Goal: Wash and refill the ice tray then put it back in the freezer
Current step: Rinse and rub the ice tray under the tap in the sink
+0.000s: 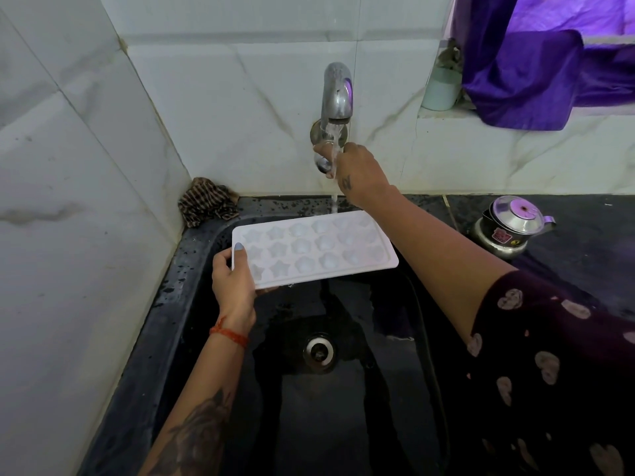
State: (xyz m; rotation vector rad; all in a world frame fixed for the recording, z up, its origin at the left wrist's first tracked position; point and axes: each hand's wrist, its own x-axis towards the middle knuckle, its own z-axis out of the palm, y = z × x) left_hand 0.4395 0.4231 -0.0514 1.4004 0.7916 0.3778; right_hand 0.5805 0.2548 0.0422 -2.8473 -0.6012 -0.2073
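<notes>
The left hand (233,280) grips the near-left corner of the white ice tray (314,249), its fingers closed on the tray's edge with the thumb lying on top and the other fingers under it. The tray hangs roughly level over the black sink (192,304), its star and shell moulds facing up. The far end of the tray, away from the left fingers, sits under the stream of water (334,201) falling from the chrome tap (336,94).

The right hand (357,166) reaches up to the tap's knob (323,163) on the tiled wall, its fingers curled around it; the stream runs just in front of them. Below the tray lies the drain (319,352). Beyond the left fingers, a checked cloth (206,206) is bunched in the corner. To the right of the right arm, a small steel kettle (512,228) stands on the dark desk (584,218).
</notes>
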